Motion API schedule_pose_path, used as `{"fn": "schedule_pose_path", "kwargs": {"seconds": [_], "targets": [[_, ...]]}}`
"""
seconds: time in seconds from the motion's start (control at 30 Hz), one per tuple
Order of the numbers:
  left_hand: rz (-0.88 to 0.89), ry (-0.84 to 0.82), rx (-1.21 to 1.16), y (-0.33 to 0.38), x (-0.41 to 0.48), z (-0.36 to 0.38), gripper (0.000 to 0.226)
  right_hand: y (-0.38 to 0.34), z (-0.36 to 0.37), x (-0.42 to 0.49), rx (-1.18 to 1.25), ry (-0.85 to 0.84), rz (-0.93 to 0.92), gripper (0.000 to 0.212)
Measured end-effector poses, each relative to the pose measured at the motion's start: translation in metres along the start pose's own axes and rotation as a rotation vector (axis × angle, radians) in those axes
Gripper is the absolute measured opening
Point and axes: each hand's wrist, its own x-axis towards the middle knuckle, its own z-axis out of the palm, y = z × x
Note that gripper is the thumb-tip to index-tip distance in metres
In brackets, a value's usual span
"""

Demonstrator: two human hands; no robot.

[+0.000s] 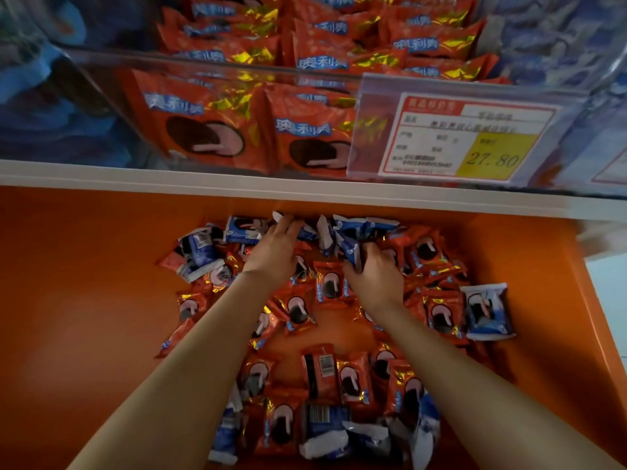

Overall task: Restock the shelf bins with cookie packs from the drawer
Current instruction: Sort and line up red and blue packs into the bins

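Cookie packs (pixel 325 290) in red and blue wrappers lie loose in a heap on the floor of an open orange drawer (pixel 101 283); red ones fill the middle, and blue ones sit mostly along the far edge and in the near corner. Both hands reach to the far end of the heap, just under the white shelf edge (pixel 169 176).

The left hand (pixel 274 247) lies palm down with its fingers stretched forward onto the blue packs (pixel 244 228) at the back. Its fingertips are among the wrappers, and I cannot tell whether it grips one. The right hand (pixel 373 271) has its fingers curled round a blue pack (pixel 349 247), which stands tilted above the red ones.

Above the drawer, a clear-fronted shelf bin (pixel 101 106) holds rows of red packs standing upright, close together. A price tag (pixel 475 139) reading 27.80 hangs on the bin's front at the right. The bins on either side hold blue wrappers, which are blurred.
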Motion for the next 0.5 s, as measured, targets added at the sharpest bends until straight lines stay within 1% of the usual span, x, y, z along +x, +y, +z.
{"fn": "schedule_pose_path", "kwargs": {"seconds": [0.17,0.3,0.33,0.4,0.43,0.5], "targets": [[-0.025,0.116,-0.044,-0.001,-0.009,0.004,0.062,0.003,-0.001,-0.004,0.048,-0.022,0.016,0.032],[-0.06,0.146,-0.071,0.0,-0.021,0.009,0.055,0.005,0.001,-0.008,0.069,-0.028,0.03,0.031],[-0.07,0.152,-0.05,-0.001,-0.022,0.01,0.054,0.006,0.001,-0.009,0.067,-0.034,0.033,0.031],[-0.065,0.173,0.081,-0.004,-0.022,0.011,0.054,0.006,0.001,-0.01,0.063,-0.043,0.036,0.031],[-0.058,0.178,0.151,-0.005,-0.02,0.011,0.056,0.006,0.001,-0.01,0.062,-0.043,0.035,0.031],[-0.064,0.16,0.199,-0.003,-0.016,0.011,0.061,0.006,0.0,-0.01,0.069,-0.031,0.028,0.03]]}}
